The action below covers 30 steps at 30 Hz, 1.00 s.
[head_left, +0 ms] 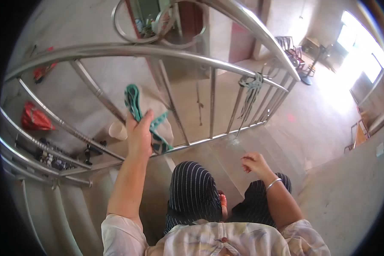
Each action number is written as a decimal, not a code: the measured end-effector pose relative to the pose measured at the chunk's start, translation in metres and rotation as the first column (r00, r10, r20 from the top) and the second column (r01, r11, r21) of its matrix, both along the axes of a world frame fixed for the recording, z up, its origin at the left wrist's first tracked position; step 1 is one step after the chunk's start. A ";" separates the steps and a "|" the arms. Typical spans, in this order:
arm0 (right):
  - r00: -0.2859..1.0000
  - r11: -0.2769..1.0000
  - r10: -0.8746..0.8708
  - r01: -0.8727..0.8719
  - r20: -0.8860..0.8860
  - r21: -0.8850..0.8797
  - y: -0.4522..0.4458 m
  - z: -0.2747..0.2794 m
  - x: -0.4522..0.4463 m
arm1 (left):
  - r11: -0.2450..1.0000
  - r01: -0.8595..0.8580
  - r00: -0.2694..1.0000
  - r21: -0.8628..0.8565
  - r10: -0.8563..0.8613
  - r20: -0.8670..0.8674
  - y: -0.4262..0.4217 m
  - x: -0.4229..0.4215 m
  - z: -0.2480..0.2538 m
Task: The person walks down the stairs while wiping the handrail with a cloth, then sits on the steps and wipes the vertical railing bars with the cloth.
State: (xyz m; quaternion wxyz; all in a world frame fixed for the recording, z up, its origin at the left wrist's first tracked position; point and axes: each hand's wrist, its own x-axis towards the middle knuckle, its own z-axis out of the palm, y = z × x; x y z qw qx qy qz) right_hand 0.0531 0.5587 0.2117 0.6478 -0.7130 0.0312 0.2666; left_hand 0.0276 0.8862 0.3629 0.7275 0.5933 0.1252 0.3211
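My left hand (140,132) is closed round a folded cloth (133,100) with a green edge, and part of the cloth hangs down beside the railing bars. The cloth is close to the metal stair railing (115,50); whether it touches the bars I cannot tell. My right hand (254,164) hovers above my right knee with its fingers curled, a silver bangle on the wrist. Whether anything is between those fingers is too small to tell. Both knees, in dark striped trousers, are bent below the hands.
Strips of cloth (252,83) are tied to the railing at the right. Stairs (68,213) descend at the lower left. Beyond the railing are a red bag (35,116), a white bucket (117,130), shoes (51,158), a standing fan (307,77) and chairs (295,55).
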 end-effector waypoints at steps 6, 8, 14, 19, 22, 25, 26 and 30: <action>0.939 0.947 0.291 -0.255 0.184 -0.196 0.007 -0.001 -0.010 | 0.987 0.157 0.960 -0.023 -0.148 0.239 -0.032 0.068 0.040; 0.759 0.899 0.405 -0.230 0.509 -0.373 0.004 -0.015 -0.012 | 0.992 0.116 0.953 0.049 -0.125 0.277 -0.024 0.083 0.029; 0.736 0.749 0.600 -0.380 0.313 -0.542 -0.014 0.007 -0.019 | 0.968 -0.068 0.994 0.241 0.044 0.104 -0.032 0.080 -0.131; 0.705 0.645 0.661 -0.360 0.256 -0.674 -0.028 0.011 -0.025 | 0.933 0.094 0.808 -0.346 -0.274 -0.521 -0.002 0.074 -0.228; 0.687 0.636 0.672 -0.346 0.275 -0.690 -0.031 0.013 -0.028 | 0.835 0.279 0.793 -0.475 -0.479 -0.377 0.005 0.064 -0.204; 0.678 0.609 0.693 -0.369 0.244 -0.702 -0.030 0.016 -0.032 | 0.846 0.439 0.875 -0.301 -0.479 -0.070 0.005 0.049 -0.124; 0.670 0.595 0.705 -0.379 0.233 -0.709 -0.030 0.017 -0.032 | 0.868 0.444 0.886 -0.222 -0.463 -0.035 -0.004 0.043 -0.084; 0.637 0.592 0.729 -0.400 0.252 -0.699 -0.021 0.022 -0.029 | 0.935 0.329 0.941 0.131 -0.336 0.038 0.008 0.065 -0.032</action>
